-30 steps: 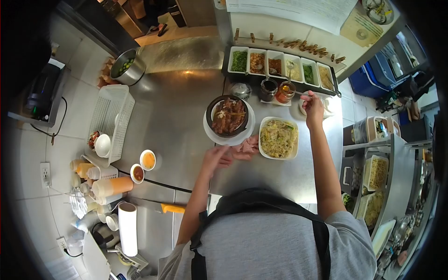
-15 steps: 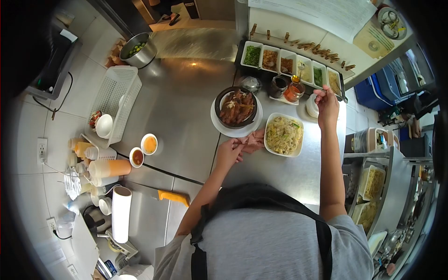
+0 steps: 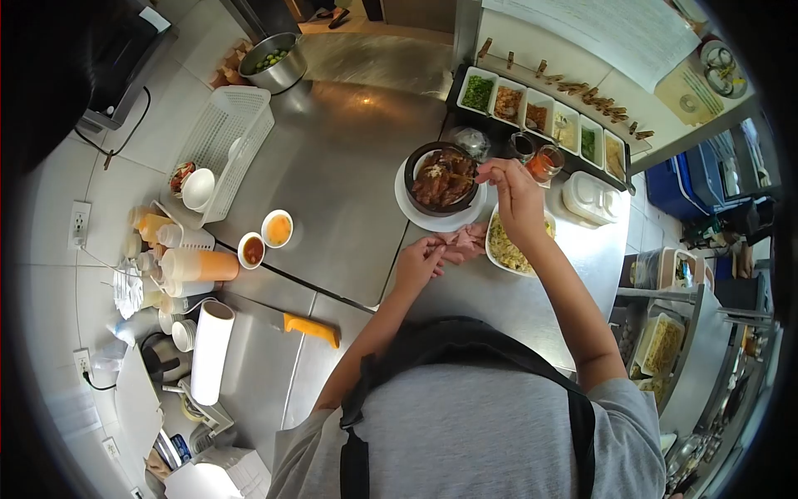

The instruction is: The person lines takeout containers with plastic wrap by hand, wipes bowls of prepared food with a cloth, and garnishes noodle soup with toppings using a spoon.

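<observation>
My left hand (image 3: 421, 264) grips a pinkish crumpled cloth (image 3: 462, 243) on the steel counter, just below a white plate (image 3: 432, 223). On that plate stands a dark round pot (image 3: 411, 176) of brown glazed meat pieces (image 3: 443, 180) with pale bits on top. At the pot's right rim, my right hand (image 3: 514, 198) is closed with fingertips pinched together; whatever is between them is too small to name. Partly behind this hand and forearm sits a square white dish of fried rice (image 3: 509, 248).
Behind are a row of garnish tubs (image 3: 542, 115), sauce jars (image 3: 544, 163) and a lidded white container (image 3: 592, 198). To the left are two sauce cups (image 3: 264, 239), a white basket (image 3: 218, 158), squeeze bottles (image 3: 199, 264) and a yellow-handled knife (image 3: 309, 329).
My right hand has moved left from beside the garnish tubs to the pot's rim, now partly covering the rice. My left hand stays on the cloth. The view has shifted slightly.
</observation>
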